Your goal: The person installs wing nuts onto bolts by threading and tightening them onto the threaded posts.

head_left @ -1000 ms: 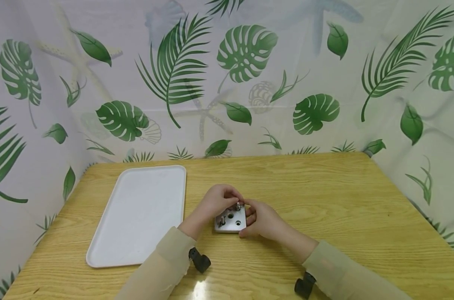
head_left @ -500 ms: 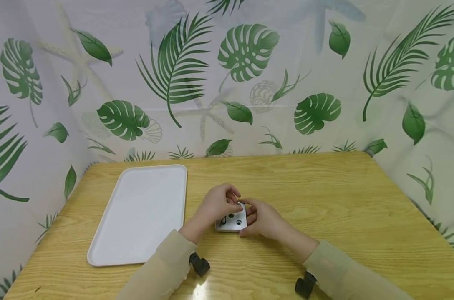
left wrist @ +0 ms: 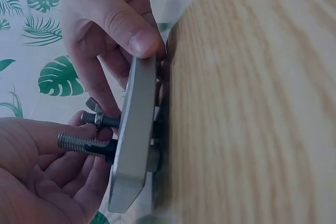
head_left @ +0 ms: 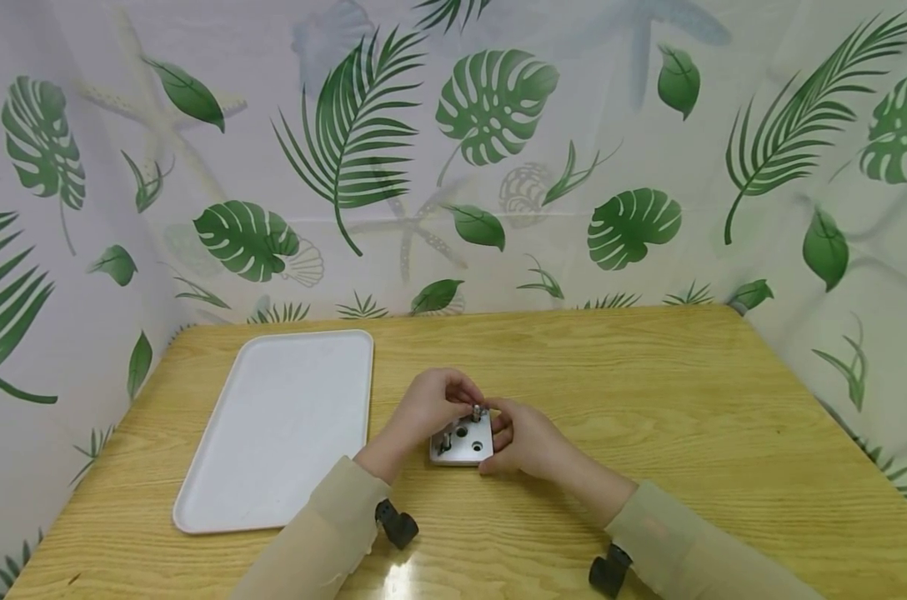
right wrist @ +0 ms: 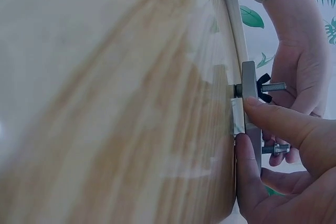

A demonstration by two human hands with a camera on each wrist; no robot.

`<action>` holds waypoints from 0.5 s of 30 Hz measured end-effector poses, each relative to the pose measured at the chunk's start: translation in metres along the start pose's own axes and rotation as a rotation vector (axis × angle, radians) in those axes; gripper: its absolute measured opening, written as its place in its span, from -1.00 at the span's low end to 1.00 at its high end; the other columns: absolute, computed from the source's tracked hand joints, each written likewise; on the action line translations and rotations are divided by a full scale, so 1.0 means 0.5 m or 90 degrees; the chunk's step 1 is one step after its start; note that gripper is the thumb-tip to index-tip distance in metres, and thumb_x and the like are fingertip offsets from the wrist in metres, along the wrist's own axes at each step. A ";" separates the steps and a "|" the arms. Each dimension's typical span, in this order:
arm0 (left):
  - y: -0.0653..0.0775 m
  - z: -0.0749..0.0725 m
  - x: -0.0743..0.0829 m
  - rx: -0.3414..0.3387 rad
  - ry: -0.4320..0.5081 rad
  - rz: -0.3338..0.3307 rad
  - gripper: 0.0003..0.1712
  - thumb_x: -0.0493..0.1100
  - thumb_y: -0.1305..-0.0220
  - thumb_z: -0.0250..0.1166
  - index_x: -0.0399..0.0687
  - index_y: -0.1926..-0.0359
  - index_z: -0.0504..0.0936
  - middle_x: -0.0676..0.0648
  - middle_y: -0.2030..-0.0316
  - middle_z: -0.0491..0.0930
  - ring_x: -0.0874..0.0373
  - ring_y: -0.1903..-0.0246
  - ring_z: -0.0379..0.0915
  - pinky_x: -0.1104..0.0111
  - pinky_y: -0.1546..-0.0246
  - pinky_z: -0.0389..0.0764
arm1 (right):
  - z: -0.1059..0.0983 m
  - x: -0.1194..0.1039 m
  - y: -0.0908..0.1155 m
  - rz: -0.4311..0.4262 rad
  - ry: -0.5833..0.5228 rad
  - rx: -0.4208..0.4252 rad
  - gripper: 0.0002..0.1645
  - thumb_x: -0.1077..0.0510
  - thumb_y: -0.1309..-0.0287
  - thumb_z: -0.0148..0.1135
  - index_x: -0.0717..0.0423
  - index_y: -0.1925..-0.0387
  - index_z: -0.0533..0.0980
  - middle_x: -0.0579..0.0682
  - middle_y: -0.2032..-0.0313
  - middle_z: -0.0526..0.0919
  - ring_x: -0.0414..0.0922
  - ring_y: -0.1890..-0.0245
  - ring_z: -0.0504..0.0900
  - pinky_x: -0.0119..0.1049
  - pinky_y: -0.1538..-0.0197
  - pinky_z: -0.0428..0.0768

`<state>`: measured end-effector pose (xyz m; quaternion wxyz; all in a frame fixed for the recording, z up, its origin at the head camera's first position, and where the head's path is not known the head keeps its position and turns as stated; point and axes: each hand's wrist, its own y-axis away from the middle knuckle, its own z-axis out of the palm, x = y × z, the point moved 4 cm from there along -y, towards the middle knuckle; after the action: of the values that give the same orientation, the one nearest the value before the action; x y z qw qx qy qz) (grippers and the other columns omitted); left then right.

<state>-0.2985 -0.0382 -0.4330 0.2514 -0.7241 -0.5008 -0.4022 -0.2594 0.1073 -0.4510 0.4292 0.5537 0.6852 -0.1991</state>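
A silver metal plate with open holes lies close over the wooden table. Two threaded bolts stand up from it, one at the far right corner, the other at the left. A black wing nut sits low on the left bolt. My left hand reaches over the plate, its curled fingers around a metal wing nut on the far bolt; they partly hide it. With thumb and fingers, my right hand grips the plate's right edge. Bolt heads show beneath the plate.
A white rectangular tray lies on the table left of my hands. Behind the table hangs a leaf-printed cloth. Each sleeve cuff carries a small black camera, one on the left, one on the right.
Half a second ago my left thumb covered the far bolt; now it is drawn back and the bolt shows again. My right hand keeps its grip on the plate, which stays in place.
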 end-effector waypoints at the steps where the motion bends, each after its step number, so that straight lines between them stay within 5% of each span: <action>1: 0.000 0.000 0.000 0.001 0.001 0.000 -0.84 -0.38 -0.18 0.27 -0.03 0.31 0.68 0.03 0.34 0.65 0.24 0.31 0.55 0.39 0.23 0.58 | 0.000 0.000 0.000 -0.001 0.002 0.000 0.09 0.24 0.35 0.60 0.17 -0.30 0.26 0.04 0.18 0.59 -0.17 0.29 0.62 -0.33 0.27 0.59; 10: 0.003 0.000 0.000 0.027 -0.007 -0.009 -0.87 -0.34 -0.21 0.27 -0.04 0.27 0.68 0.03 0.35 0.65 0.22 0.31 0.56 0.37 0.24 0.58 | 0.001 -0.001 0.000 -0.003 0.002 0.001 0.10 0.25 0.35 0.60 0.19 -0.31 0.25 0.04 0.17 0.59 -0.19 0.30 0.62 -0.33 0.27 0.60; 15: 0.007 -0.004 -0.005 0.055 -0.040 -0.021 -0.89 -0.14 -0.20 0.32 -0.02 0.24 0.66 0.06 0.37 0.62 0.23 0.33 0.52 0.38 0.27 0.56 | 0.002 0.000 0.000 -0.007 0.004 0.002 0.09 0.25 0.36 0.61 0.16 -0.30 0.26 0.03 0.18 0.58 -0.19 0.30 0.62 -0.33 0.27 0.59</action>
<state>-0.2964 -0.0425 -0.4341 0.2602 -0.7163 -0.5370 -0.3616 -0.2590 0.1067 -0.4516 0.4251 0.5512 0.6892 -0.2011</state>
